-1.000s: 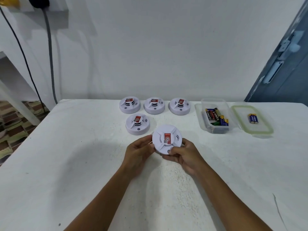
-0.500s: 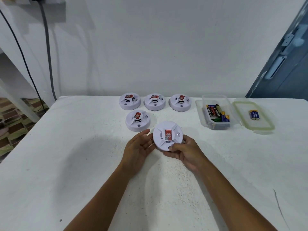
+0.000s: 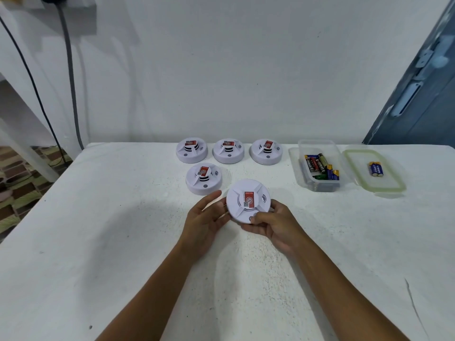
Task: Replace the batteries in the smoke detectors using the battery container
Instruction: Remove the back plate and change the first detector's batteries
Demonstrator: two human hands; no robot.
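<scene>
A white detector [image 3: 248,204], red label up, is held tilted above the table [image 3: 98,242], near its middle. It is gripped at the lower right edge by the right hand [image 3: 273,223], thumb on the face and fingers curled beneath. The left hand [image 3: 204,217] is placed at its left edge with fingers nearly straight and apart, fingertips at the rim.

A second detector [image 3: 203,178] is set just behind the left hand. Three more [image 3: 228,151] are lined up along the far edge. To the right, the open container [image 3: 318,166] is loaded with mixed batteries [image 3: 320,166]. Its lid [image 3: 374,171] is laid beside it, with two blue batteries [image 3: 376,169] on it.
</scene>
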